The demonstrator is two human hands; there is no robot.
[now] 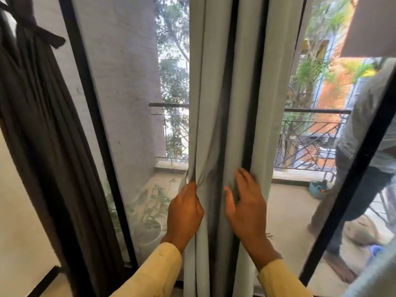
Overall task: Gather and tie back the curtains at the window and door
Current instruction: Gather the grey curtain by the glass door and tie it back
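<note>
Well to the left of the fingers, a dark curtain (38,116) is being held bunched by a knotted tie (42,33); that part of the task is being judged done. The left edge of the pale curtain (214,103) is being gripped by the left hand (185,213), its fingers curled round a pinch of cloth, and creases are being drawn upward from that pinch. The folds between the two sets of fingers are being left ungathered. The right-hand folds are being pressed by the right hand (246,209) with its fingers (246,179) spread and straight; nothing is being clasped there. Just above those fingertips, a dark upright bar (233,82) is being partly covered by cloth. Well to the right of the fingers, a person (364,146) is being seen outside on the balcony.

Risks are being judged as follows. Since the right side is only being pressed, folds are likely to slip from under the flat fingers as the cloth is being drawn together. Since no tie for this curtain is being seen near either hand, one hand may need freeing, and the bundle may be loosened.
</note>
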